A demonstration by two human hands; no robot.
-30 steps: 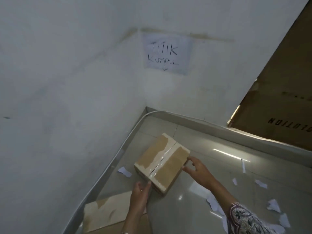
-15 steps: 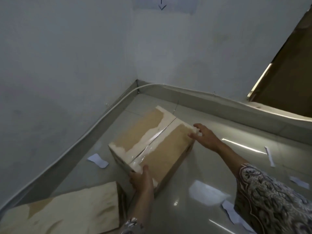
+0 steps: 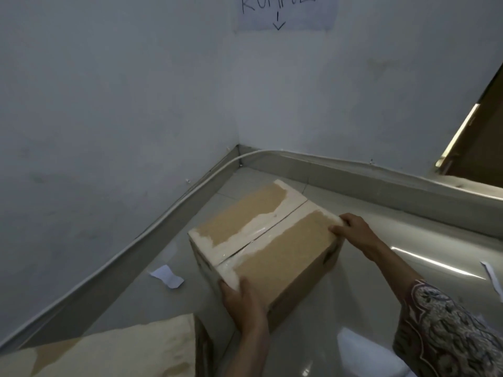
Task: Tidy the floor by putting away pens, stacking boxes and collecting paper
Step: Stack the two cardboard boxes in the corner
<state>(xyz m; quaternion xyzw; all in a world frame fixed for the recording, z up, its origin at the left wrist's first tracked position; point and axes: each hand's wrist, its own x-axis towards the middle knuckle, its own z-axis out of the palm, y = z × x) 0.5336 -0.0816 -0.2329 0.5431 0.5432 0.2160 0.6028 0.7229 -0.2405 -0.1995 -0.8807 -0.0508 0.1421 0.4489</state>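
Note:
A taped brown cardboard box (image 3: 261,235) with torn white patches on its lid is near the corner of the tiled floor. My left hand (image 3: 243,302) grips its near corner and my right hand (image 3: 353,231) grips its far right corner. Whether the box rests on the floor or is lifted, I cannot tell. A second cardboard box (image 3: 114,349) lies at the lower left, partly out of view. A torn scrap of white paper (image 3: 167,276) lies on the floor left of the held box.
White walls meet in a corner with a grey skirting (image 3: 353,172) and a cable along it. A paper sign (image 3: 283,14) with an arrow hangs on the wall. A large brown carton (image 3: 487,137) stands at the right. Another paper strip (image 3: 492,276) lies at the right edge.
The view has moved closer and lower toward the box. Both hands have tightened onto opposite corners of the box, which now fills more of the view.

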